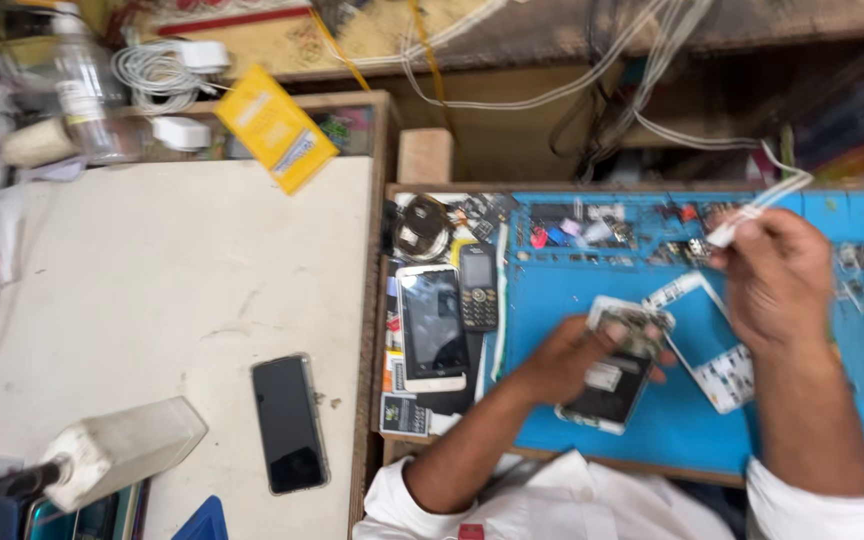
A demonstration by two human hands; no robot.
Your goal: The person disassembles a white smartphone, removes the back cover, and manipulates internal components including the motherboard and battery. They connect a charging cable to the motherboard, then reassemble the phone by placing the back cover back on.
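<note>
Behind white table (152, 280), yellow packet (274, 128)

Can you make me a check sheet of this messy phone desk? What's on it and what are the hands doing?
Surface: blue mat in a wooden tray; white table beside it.
Job's things: opened phone, insides showing; white cable.
Clutter: black smartphone, white smartphone, keypad phone, yellow packet, small parts.
Hands: left hand holds the opened phone; right hand pinches the white cable.
Cables: white leads hang from above.
Surroundings: bottle, charger.
</note>
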